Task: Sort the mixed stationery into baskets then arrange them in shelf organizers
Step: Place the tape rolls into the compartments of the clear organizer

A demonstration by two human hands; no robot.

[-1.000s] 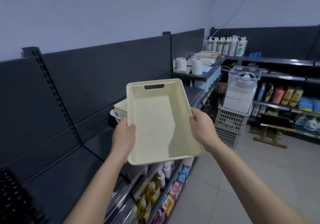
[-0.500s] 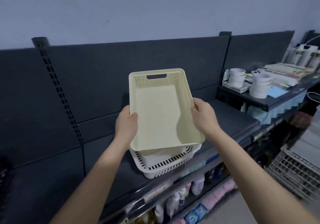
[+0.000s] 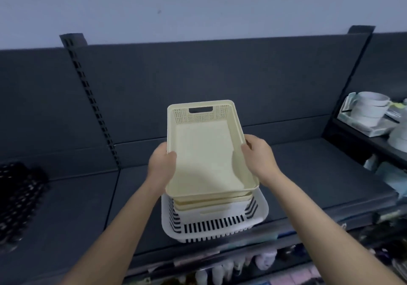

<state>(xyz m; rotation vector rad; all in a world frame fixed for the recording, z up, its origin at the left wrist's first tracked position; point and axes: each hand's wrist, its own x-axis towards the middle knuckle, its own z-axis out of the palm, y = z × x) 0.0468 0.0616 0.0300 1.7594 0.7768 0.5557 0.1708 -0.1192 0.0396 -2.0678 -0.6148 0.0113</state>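
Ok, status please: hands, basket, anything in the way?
Left hand and right hand grip cream basket by its sides. Basket empty, over stack in white basket on shelf. Path looks clear.

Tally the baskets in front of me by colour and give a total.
Cream: 3. These are the held cream basket, gripped by the left hand and right hand, plus what look like two nested cream baskets under it.
White: 1. This is the white slotted basket, which sits on the shelf and holds the stack.
Total: 4
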